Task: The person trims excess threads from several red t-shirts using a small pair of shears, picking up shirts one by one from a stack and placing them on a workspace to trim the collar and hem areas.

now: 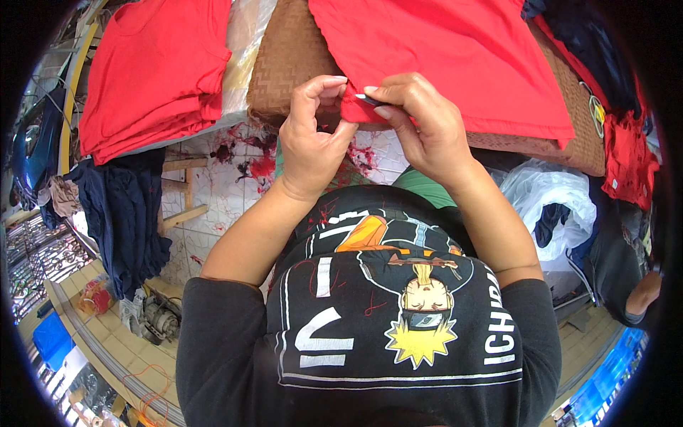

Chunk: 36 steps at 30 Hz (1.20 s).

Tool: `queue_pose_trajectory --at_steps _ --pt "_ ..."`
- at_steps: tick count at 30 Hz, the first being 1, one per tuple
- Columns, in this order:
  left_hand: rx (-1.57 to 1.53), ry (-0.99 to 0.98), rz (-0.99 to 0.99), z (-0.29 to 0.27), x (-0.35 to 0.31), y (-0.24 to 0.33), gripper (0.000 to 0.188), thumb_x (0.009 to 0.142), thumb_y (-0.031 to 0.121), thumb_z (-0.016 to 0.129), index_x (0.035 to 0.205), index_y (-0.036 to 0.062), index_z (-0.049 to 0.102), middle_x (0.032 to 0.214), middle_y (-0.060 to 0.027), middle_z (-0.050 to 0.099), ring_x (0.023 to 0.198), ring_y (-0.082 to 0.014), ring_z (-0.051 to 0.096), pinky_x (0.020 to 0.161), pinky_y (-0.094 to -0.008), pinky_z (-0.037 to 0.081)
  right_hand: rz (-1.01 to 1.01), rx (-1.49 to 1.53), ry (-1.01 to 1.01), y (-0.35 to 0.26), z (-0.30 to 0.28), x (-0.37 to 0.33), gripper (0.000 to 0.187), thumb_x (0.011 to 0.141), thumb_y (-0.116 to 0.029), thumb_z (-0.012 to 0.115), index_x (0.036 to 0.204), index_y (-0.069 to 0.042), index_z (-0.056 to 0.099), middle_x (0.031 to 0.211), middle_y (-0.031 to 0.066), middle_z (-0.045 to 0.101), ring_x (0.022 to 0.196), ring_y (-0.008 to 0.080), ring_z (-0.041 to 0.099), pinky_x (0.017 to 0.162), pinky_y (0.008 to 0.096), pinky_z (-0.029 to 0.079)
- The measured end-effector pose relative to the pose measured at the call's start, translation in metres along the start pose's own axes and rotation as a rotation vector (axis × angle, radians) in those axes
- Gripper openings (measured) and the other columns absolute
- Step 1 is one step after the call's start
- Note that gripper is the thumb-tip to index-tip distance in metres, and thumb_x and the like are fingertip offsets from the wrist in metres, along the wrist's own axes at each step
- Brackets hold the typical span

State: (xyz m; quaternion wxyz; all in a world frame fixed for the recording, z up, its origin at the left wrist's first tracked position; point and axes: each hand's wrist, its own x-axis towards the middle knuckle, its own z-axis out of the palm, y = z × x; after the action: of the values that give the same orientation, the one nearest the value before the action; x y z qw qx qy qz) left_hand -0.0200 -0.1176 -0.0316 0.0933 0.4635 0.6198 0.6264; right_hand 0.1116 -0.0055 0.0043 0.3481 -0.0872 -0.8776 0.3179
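Left hand [313, 146] pinched the edge of a red garment [455, 60], I saw, right hand [428, 128] gripped a small dark tool [372, 101] beside that pinch, the rest spread beyond, stacked red clothes [160, 75] leftward.

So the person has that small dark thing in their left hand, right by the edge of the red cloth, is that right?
Not quite: the head view shows the small dark thing in the right hand, not the left. It is indeed by the edge of the red cloth.

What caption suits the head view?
Left hand pinching red cloth at its corner; right hand holding small black tool beside it.
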Motion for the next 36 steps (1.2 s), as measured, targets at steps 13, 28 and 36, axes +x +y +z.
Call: queue_pose_trajectory --at_steps 13,28,36 --pt "-0.387 -0.057 -0.231 0.002 0.003 0.015 0.05 0.084 0.0 0.068 0.126 0.003 0.04 0.11 -0.0102 0.059 0.1 -0.0145 0.058 0.089 -0.0265 0.047 0.126 0.25 -0.003 0.003 -0.002 -0.002 0.022 0.084 -0.001 0.062 0.106 0.001 0.061 0.102 0.0138 0.058 0.093 0.0246 0.061 0.079 0.0313 0.05" --pt "-0.453 -0.018 -0.229 0.007 0.002 0.015 0.044 0.085 0.003 0.068 0.121 0.0037 0.043 0.105 -0.0088 0.061 0.095 -0.0129 0.06 0.084 -0.0262 0.048 0.087 0.201 0.006 0.002 -0.005 -0.001 0.02 0.081 0.001 0.063 0.102 0.0 0.062 0.098 0.0134 0.056 0.094 0.0265 0.058 0.08 0.0333 0.05" --pt "-0.416 -0.009 -0.215 0.009 0.001 0.015 0.047 0.081 0.0 0.07 0.12 0.0042 0.045 0.102 -0.0061 0.061 0.091 -0.0114 0.059 0.081 -0.0247 0.048 0.075 0.173 0.037 0.002 -0.005 0.001 0.019 0.08 0.001 0.064 0.099 -0.001 0.063 0.094 0.0136 0.058 0.092 0.0283 0.059 0.079 0.0352 0.049"
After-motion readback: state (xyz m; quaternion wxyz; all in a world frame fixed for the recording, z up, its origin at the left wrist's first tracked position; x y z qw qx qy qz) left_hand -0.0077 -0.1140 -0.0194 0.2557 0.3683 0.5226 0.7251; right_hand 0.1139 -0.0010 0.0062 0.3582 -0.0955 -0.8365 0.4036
